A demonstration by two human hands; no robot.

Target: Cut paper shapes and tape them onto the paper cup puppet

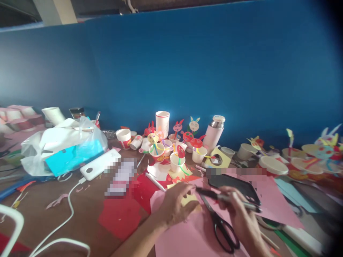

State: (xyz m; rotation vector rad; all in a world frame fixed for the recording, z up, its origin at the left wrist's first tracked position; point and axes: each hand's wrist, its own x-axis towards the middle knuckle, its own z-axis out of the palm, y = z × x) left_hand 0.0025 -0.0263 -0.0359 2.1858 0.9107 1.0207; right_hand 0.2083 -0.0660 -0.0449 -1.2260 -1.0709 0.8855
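My right hand (238,210) is closed around a black and grey marker (214,194), held nearly level with its dark end pointing left. My left hand (178,203) curls around a small piece of yellow paper (189,200), its fingertips close to the marker's dark end. Blur hides whether those fingertips touch the marker. Below the hands lies a pink paper sheet (184,235). Black-handled scissors (226,233) rest on it between my hands, blades toward the marker. A black phone-shaped item (235,187) lies just beyond my right hand.
Paper cups with paper animal faces, such as one cup (177,163), crowd the table's back. A flask (213,134) stands before the blue partition (187,60). To the left are a plastic bag (34,153), a white power bank (100,164) with cable, and red paper (120,216).
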